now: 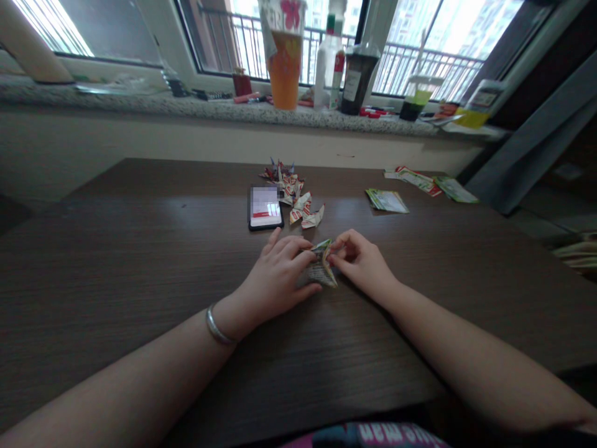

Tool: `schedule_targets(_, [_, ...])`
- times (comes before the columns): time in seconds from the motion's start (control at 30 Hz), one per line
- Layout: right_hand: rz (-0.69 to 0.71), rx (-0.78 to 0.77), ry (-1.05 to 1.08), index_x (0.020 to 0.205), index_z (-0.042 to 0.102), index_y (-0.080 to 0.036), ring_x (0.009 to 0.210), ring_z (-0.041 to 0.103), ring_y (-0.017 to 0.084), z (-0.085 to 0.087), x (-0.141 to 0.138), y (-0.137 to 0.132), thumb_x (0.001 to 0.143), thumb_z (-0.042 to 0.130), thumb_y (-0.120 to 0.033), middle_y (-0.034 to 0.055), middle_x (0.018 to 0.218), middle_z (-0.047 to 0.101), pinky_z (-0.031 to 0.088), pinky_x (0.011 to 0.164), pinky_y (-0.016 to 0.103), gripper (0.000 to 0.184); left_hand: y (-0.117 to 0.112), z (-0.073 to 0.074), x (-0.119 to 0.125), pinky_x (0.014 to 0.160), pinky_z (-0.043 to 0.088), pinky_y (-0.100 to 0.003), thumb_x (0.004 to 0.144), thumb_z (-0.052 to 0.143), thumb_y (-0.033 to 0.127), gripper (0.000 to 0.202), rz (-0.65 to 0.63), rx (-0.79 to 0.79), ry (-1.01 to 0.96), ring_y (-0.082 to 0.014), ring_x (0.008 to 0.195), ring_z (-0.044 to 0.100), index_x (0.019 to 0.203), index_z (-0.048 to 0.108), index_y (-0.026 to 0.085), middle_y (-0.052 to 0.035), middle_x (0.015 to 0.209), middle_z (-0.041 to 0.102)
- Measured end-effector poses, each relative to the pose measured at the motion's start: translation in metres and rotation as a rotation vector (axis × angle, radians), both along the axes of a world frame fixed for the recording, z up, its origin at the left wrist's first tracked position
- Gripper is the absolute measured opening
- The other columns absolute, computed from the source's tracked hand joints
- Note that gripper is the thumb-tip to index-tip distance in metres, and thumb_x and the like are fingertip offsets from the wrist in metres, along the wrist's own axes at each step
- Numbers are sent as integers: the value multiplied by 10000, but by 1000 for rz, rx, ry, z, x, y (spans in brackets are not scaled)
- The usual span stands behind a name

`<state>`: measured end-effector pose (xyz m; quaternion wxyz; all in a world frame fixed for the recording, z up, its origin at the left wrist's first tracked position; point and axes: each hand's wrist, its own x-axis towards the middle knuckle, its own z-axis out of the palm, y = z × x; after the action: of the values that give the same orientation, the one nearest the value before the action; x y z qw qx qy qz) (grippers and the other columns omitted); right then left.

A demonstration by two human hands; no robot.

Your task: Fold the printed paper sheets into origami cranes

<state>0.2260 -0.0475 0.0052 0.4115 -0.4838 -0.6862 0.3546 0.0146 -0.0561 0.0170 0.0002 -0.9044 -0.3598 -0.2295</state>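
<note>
Your working piece, a small folded paper (323, 274), lies on the dark table (140, 267) in front of you, between both hands and just nearer than the phone. Your left hand (280, 267) is laid across its left part, thumb and fingers apart, thumb by the near edge and fingers over the far side; this likely keeps the sheet from sliding or springing up. Your right hand (366, 264) appears clamped by thumb and fingertips on the right edge, which curls up there; a pinch that fine probably serves to work a narrow edge precisely. How the layers lie under your left fingers is hidden. The phone (265, 208) lies flat with its screen lit beyond your left fingers, presumably placed so you can glance at it. Folded paper shapes (298, 208) cluster just right of it, the nearest close to your fingers, so reaching forward risks brushing them. A small stack of green packets (387, 201) sits farther right, with loose wrappers (420, 180) behind it. Beyond the table, the windowsill (209, 111) carries a tall cup of orange drink (284, 71), a dark cup (358, 81) and other clutter, well apart from your hands.
</note>
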Motion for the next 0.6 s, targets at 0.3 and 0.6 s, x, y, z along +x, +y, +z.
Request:
schedule_targets(0.3, [-16, -11, -84, 936, 521, -205, 637, 580, 115, -4, 3, 9, 778, 622, -239, -4, 799, 645, 478, 621, 269, 191, 0, -2, 1, 1140, 220, -551, 837, 602, 342, 302, -44, -18, 85, -281, 1264, 435, 1114, 626, 224, -87, 1299, 529])
schedule_targets(0.6, [10, -28, -53, 1079, 500, -220, 642, 599, 112, -10, 5, 12, 759, 645, -205, 0, 859, 671, 492, 634, 274, 351, 1, 0, 1, 1172, 181, -484, 877, 560, 252, 266, -228, -33, 104, -222, 1219, 488, 1134, 625, 241, -10, 1257, 611])
